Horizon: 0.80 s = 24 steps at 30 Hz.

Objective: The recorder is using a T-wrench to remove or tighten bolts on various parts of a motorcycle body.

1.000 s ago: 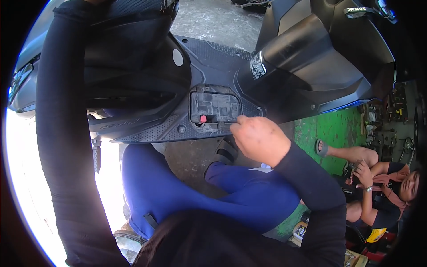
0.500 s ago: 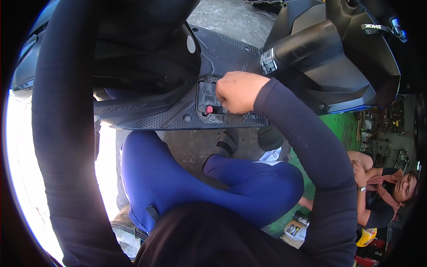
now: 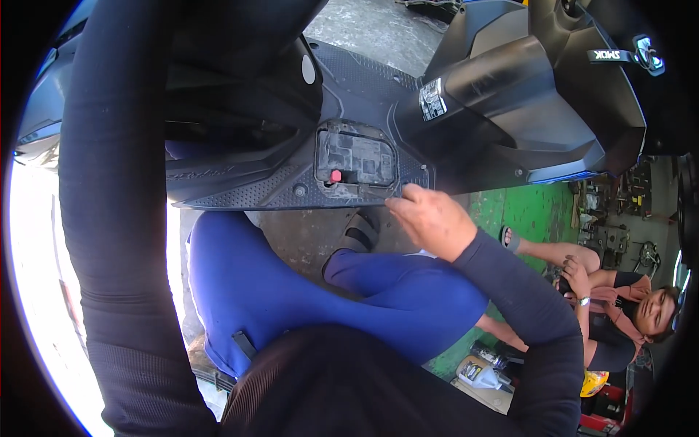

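In the floorboard [image 3: 273, 193] of a scooter lies an uncovered recess with a dark, dusty battery [image 3: 364, 156] in it. A red cap [image 3: 336, 176] sits at its near left corner. My right hand [image 3: 435, 218] is just off the recess's near right corner, at the floorboard's edge. Its thumb and fingers are pinched together. A thin dark piece runs from the fingertips toward the recess; its kind cannot be made out. My left arm [image 3: 116, 204] reaches up along the left side past the seat, and its hand is out of sight.
The scooter's front panel [image 3: 502, 95] rises at the right, with a strap [image 3: 608, 56] hanging near the top. A person [image 3: 611, 313] sits at the right by a tool wall. A white bottle [image 3: 479, 373] stands on the green floor [image 3: 502, 200] at lower right.
My right hand has drawn back from over the battery, toward me and to the right, uncovering the recess. The view has shifted slightly. The seated person's foot has come into sight.
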### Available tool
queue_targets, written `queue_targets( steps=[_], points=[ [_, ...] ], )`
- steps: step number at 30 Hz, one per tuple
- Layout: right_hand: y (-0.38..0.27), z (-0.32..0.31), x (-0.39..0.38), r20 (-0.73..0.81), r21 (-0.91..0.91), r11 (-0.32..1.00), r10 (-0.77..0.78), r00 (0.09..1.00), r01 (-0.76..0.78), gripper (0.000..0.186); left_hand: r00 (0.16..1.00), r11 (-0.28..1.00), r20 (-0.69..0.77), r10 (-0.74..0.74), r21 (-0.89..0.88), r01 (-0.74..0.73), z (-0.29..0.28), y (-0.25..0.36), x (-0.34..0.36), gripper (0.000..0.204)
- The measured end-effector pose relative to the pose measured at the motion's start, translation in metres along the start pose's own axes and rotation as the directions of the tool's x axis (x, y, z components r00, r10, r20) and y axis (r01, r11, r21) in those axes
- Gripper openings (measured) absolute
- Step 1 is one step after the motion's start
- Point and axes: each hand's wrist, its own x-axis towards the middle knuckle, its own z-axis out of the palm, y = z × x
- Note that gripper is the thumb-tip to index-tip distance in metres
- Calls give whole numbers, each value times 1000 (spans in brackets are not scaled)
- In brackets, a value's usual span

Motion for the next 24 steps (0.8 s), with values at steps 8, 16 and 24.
queue_targets(
  steps=[8, 16, 24],
  points=[
    [-21, 11, -23, 10, -159, 975, 161, 987, -157, 25, 1000, 1000, -10, 10, -7, -10, -5, 4, -2, 64],
    [14, -28, 34, 169, -170, 967, -160, 973, 189, 16, 999, 998, 43, -14, -63, 17, -12, -14, 5, 67],
    [26, -33, 133, 556, -133, 958, -140, 820, 254, 20, 865, 750, 438, 244, -651, 118, -47, -36, 21, 67]
  ],
)
